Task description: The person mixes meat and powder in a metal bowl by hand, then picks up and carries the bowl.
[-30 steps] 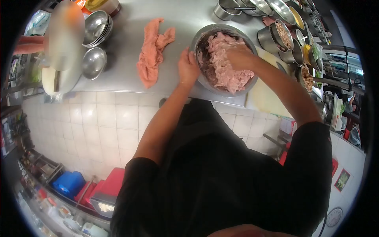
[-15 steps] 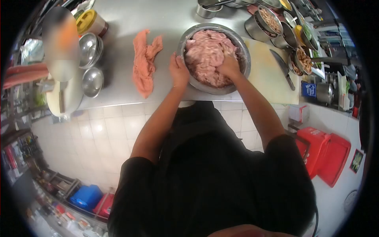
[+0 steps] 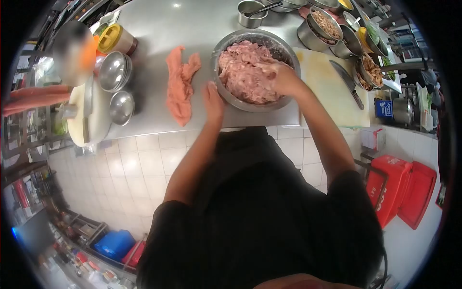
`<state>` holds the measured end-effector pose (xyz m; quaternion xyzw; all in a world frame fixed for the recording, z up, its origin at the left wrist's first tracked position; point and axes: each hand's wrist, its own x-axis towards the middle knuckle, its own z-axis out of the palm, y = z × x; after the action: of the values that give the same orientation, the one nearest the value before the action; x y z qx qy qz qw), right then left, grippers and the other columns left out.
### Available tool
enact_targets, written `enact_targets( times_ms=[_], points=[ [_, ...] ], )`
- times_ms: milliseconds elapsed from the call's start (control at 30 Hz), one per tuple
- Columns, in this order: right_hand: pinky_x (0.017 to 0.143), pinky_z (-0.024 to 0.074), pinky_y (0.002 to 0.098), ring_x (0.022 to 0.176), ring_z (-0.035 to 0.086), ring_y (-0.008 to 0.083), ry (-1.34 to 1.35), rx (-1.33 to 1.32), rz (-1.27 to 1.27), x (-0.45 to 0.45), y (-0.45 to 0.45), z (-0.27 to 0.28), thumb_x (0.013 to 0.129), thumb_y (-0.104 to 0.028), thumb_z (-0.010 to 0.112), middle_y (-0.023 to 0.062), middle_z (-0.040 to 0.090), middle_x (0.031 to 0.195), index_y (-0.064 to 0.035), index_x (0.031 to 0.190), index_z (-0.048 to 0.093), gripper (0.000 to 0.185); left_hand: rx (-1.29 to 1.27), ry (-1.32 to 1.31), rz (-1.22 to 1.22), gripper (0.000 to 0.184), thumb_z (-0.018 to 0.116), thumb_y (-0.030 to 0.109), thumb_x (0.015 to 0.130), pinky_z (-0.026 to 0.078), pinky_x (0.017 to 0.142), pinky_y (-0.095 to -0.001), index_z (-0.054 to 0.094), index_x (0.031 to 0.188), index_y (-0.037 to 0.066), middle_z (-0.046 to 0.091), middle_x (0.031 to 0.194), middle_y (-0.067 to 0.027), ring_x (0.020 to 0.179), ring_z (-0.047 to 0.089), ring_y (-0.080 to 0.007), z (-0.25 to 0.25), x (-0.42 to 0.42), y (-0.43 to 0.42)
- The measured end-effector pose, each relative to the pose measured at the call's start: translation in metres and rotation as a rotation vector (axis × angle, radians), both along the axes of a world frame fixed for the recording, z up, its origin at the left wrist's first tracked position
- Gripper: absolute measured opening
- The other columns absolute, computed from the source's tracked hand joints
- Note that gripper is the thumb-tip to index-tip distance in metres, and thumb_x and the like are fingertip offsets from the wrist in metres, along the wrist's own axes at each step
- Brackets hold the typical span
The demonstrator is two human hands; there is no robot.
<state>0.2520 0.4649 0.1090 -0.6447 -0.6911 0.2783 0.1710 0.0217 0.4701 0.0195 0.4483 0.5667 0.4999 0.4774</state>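
Note:
A large steel bowl (image 3: 294,98) stands on the steel table and holds a heap of pale pink raw meat (image 3: 245,72). My right hand (image 3: 285,79) is at the right side of the heap, its fingers on or in the meat; the fingertips are too hidden to read. My left hand (image 3: 212,98) rests against the bowl's lower left rim, fingers stretched along the outside, holding nothing. Left of that hand lies a crumpled orange cloth (image 3: 180,91). A cutting board (image 3: 327,96) with a knife (image 3: 347,83) on it adjoins the bowl's right side.
Stacked steel bowls (image 3: 114,72), a single bowl (image 3: 121,108) and a yellow-lidded tub (image 3: 115,39) stand on the left, near a co-worker's arms (image 3: 38,98) and a white board (image 3: 98,120). Food-filled pots (image 3: 312,36) crowd the back right. A red bin (image 3: 392,188) is lower right.
The view has shifted, so more of the cutting board, knife and red bin shows than in the oldest frame. My right hand has moved within the bowl, and the meat heap has changed shape.

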Motion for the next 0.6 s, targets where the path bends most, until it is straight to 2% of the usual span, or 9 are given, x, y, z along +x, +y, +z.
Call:
enact_targets(
  times_ms=[33, 100, 167, 300, 367, 467, 500, 533, 600],
  points=[
    [0.094, 0.048, 0.0373, 0.12, 0.055, 0.029, 0.019, 0.174, 0.063, 0.01, -0.007, -0.02, 0.075, -0.02, 0.072, 0.0238, 0.047, 0.137, -0.0057, 0.13, 0.055, 0.06, 0.086, 0.07, -0.002, 0.035, 0.045, 0.02, 0.097, 0.044, 0.088, -0.0396, 0.051, 0.118, -0.007, 0.059, 0.105, -0.0202, 0.095, 0.057, -0.0317, 0.002, -0.003, 0.015],
    [0.098, 0.0451, 0.0384, 0.125, 0.05, 0.03, -0.269, 0.149, -0.081, 0.002, -0.019, -0.037, 0.072, -0.024, 0.074, 0.0246, 0.048, 0.136, -0.0051, 0.135, 0.049, 0.07, 0.163, 0.198, -0.055, 0.038, 0.045, 0.021, 0.097, 0.044, 0.09, -0.0401, 0.051, 0.119, -0.008, 0.059, 0.109, -0.0218, 0.099, 0.058, -0.0336, -0.007, -0.005, 0.044],
    [0.097, 0.0459, 0.0404, 0.121, 0.052, 0.0372, -0.366, -0.019, -0.198, -0.001, -0.018, -0.052, 0.069, -0.021, 0.073, 0.0284, 0.049, 0.131, -0.0031, 0.14, 0.038, 0.081, 0.154, 0.315, -0.158, 0.039, 0.045, 0.022, 0.096, 0.043, 0.092, -0.0405, 0.051, 0.121, -0.009, 0.059, 0.112, -0.0239, 0.103, 0.058, -0.0352, -0.027, -0.004, 0.068],
    [0.091, 0.0503, 0.0416, 0.11, 0.058, 0.0418, -0.265, -0.362, -0.381, 0.009, 0.02, -0.102, 0.073, -0.016, 0.065, 0.0306, 0.053, 0.123, -0.0006, 0.13, 0.045, 0.063, 0.133, 0.283, -0.125, 0.039, 0.045, 0.019, 0.097, 0.043, 0.092, -0.0405, 0.05, 0.121, -0.01, 0.058, 0.113, -0.0268, 0.102, 0.057, -0.0379, -0.018, 0.009, 0.07],
    [0.086, 0.0531, 0.0444, 0.104, 0.061, 0.0403, 0.03, -0.288, -0.667, 0.011, 0.024, -0.105, 0.075, -0.019, 0.065, 0.0272, 0.06, 0.114, 0.0001, 0.117, 0.058, 0.047, 0.145, 0.24, -0.103, 0.037, 0.045, 0.018, 0.097, 0.044, 0.092, -0.0406, 0.05, 0.121, -0.01, 0.058, 0.11, -0.027, 0.101, 0.058, -0.0378, -0.015, 0.012, 0.066],
    [0.08, 0.0563, 0.0416, 0.101, 0.063, 0.0325, 1.321, -0.105, -0.79, -0.007, 0.015, -0.104, 0.081, -0.011, 0.058, 0.0182, 0.062, 0.112, -0.0005, 0.117, 0.057, 0.037, -0.08, -0.332, -0.086, 0.036, 0.044, 0.016, 0.097, 0.044, 0.092, -0.0402, 0.049, 0.121, -0.009, 0.058, 0.105, -0.0264, 0.1, 0.058, -0.0373, -0.016, 0.017, 0.064],
    [0.079, 0.0571, 0.0392, 0.096, 0.064, 0.0257, 1.51, -0.264, -0.813, -0.009, 0.014, -0.093, 0.084, -0.006, 0.055, 0.0101, 0.062, 0.108, -0.0025, 0.118, 0.055, 0.035, -0.025, -0.189, -0.092, 0.035, 0.044, 0.016, 0.097, 0.045, 0.091, -0.0396, 0.049, 0.121, -0.009, 0.058, 0.103, -0.0257, 0.099, 0.058, -0.0362, -0.03, 0.015, 0.069],
    [0.083, 0.0552, 0.0396, 0.1, 0.063, 0.0252, 1.574, -0.233, -0.764, -0.012, 0.012, -0.083, 0.084, -0.006, 0.055, 0.01, 0.061, 0.111, -0.0033, 0.12, 0.055, 0.036, 0.021, -0.04, -0.096, 0.035, 0.044, 0.016, 0.098, 0.045, 0.09, -0.039, 0.049, 0.121, -0.009, 0.058, 0.101, -0.025, 0.098, 0.058, -0.035, -0.045, 0.009, 0.071],
    [0.092, 0.0513, 0.0403, 0.108, 0.06, 0.0243, 1.702, -0.171, -0.676, -0.016, 0.006, -0.062, 0.084, -0.008, 0.055, 0.0097, 0.06, 0.117, -0.0049, 0.123, 0.053, 0.039, 0.02, -0.014, -0.064, 0.034, 0.044, 0.017, 0.098, 0.047, 0.086, -0.0378, 0.05, 0.119, -0.009, 0.058, 0.097, -0.0237, 0.096, 0.059, -0.0326, -0.051, 0.005, 0.065]
  ],
)
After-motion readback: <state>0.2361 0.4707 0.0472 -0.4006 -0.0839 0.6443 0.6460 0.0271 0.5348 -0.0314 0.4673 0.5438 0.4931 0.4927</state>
